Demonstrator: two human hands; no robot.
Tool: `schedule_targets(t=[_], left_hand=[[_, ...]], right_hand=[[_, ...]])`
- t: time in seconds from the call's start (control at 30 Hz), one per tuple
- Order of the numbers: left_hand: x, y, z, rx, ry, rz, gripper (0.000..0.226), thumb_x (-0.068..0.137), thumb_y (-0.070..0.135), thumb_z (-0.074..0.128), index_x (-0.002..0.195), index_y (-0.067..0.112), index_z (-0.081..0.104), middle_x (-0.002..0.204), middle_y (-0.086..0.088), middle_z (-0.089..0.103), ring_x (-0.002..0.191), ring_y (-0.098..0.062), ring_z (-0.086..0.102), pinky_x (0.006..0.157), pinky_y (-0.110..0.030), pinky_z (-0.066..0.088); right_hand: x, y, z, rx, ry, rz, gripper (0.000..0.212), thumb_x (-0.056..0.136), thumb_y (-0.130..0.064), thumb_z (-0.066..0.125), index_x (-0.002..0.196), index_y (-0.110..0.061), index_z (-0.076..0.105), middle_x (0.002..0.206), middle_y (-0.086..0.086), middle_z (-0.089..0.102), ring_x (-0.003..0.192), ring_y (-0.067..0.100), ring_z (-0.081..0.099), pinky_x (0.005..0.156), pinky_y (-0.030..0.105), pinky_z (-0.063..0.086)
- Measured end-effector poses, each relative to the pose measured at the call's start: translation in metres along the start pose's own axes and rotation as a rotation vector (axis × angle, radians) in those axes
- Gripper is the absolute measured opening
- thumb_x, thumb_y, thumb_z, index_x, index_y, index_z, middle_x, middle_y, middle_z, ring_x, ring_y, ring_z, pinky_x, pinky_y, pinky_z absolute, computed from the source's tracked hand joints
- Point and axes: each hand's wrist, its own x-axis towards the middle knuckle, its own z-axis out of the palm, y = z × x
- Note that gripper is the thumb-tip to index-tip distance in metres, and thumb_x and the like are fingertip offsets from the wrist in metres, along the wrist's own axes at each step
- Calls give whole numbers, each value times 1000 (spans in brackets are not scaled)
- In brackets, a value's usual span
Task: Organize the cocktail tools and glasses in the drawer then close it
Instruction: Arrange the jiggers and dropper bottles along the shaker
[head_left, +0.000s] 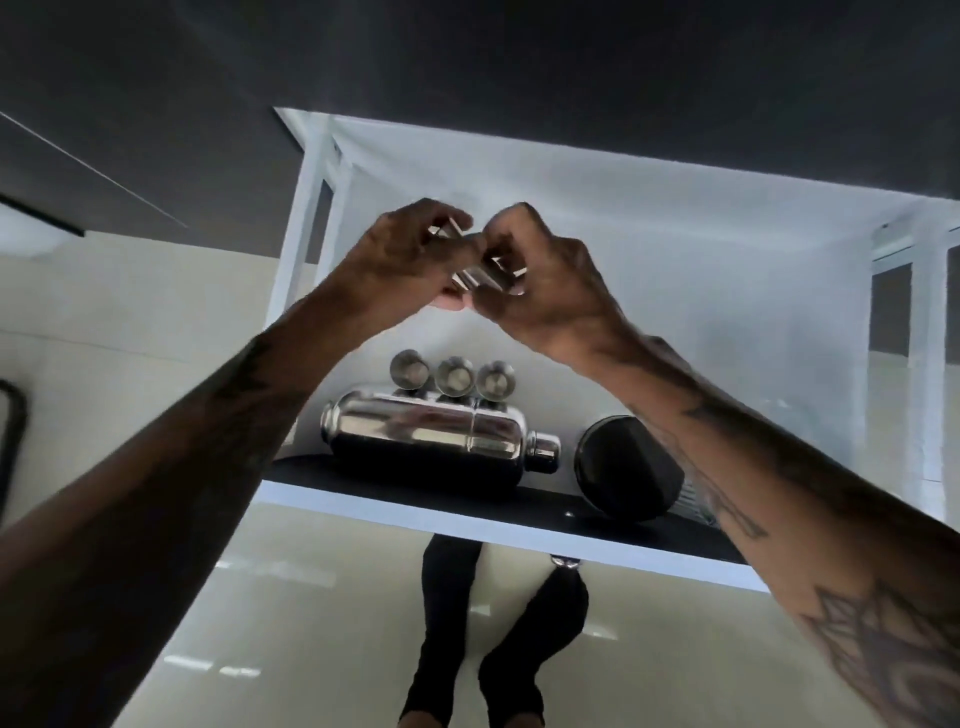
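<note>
A white drawer (675, 249) stands pulled out below me. Both hands meet above its middle: my left hand (410, 254) and my right hand (535, 280) are closed together on a small shiny metal tool (480, 278), mostly hidden by fingers. Near the drawer's front, a steel cocktail shaker (436, 431) lies on its side on a black liner (519, 501). Three small steel cups (452, 375) stand in a row just behind it. A dark round container (626, 467) lies to the shaker's right, partly behind my right forearm.
The drawer's white front edge (467, 525) runs across below the shaker. A dark countertop (467, 52) overhangs the drawer's far side. My legs and feet (467, 649) stand on a glossy pale floor (260, 623). A dark object (10, 441) is at the left edge.
</note>
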Motion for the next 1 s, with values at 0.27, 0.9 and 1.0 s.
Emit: schedule_targets(t=[0.27,0.9,1.0], left_hand=[[-36,-47,-60,695,231,157,39,83,23,74,119,9,69,110,-13,70,92,-22,67,80,-24,50],[-31,-103,-45,738,-130,124,31,84,35,41,94,10,55,69,-4,55,59,-22,54,43,-25,28],[-25,-92,-49,837,-121,74,38,88,35,40,103,8,62,80,-7,58,69,-26,51,56,-29,34]], right_hand=[[32,18,27,-177,-155,239,39,86,-29,67,123,-19,58,132,7,53,119,24,56,92,34,50],[108,13,81,-1052,-216,-66,47,86,-8,64,130,-9,49,135,15,43,127,33,42,88,43,48],[104,18,71,-1042,-212,-101,39,88,-9,60,127,-8,53,128,15,50,117,34,49,88,44,48]])
